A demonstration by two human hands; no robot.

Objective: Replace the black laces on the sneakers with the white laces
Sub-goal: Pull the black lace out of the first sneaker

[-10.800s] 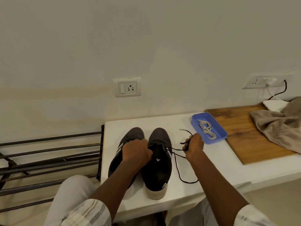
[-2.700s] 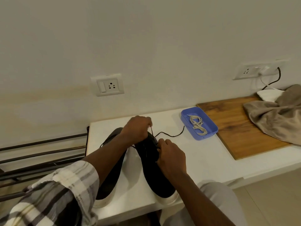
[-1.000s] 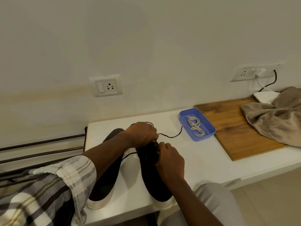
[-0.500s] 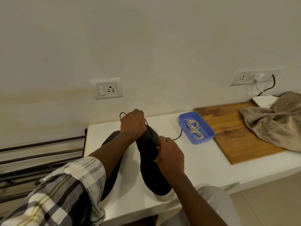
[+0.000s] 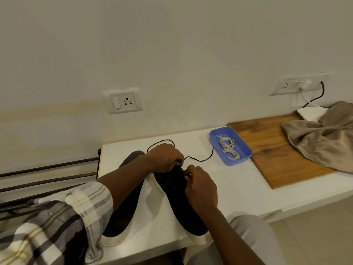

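Two black sneakers with white soles lie side by side on the white table (image 5: 238,188). The left sneaker (image 5: 126,207) is partly under my left forearm. My left hand (image 5: 164,157) and my right hand (image 5: 200,186) meet over the toe end of the right sneaker (image 5: 181,203), each pinching the black lace (image 5: 200,160). The lace loops behind my left hand and trails right toward a blue tray (image 5: 244,148). White laces (image 5: 228,148) lie coiled in that tray.
A wooden board (image 5: 277,153) lies right of the tray with a crumpled beige cloth (image 5: 321,138) on it. A metal rack (image 5: 47,173) stands left of the table. Two wall sockets (image 5: 124,102) sit above, one with a cable plugged in.
My left hand has come down from a raised pull to the sneaker's front, and the lace now lies slack in a loop behind it. The right hand stays at the eyelets.
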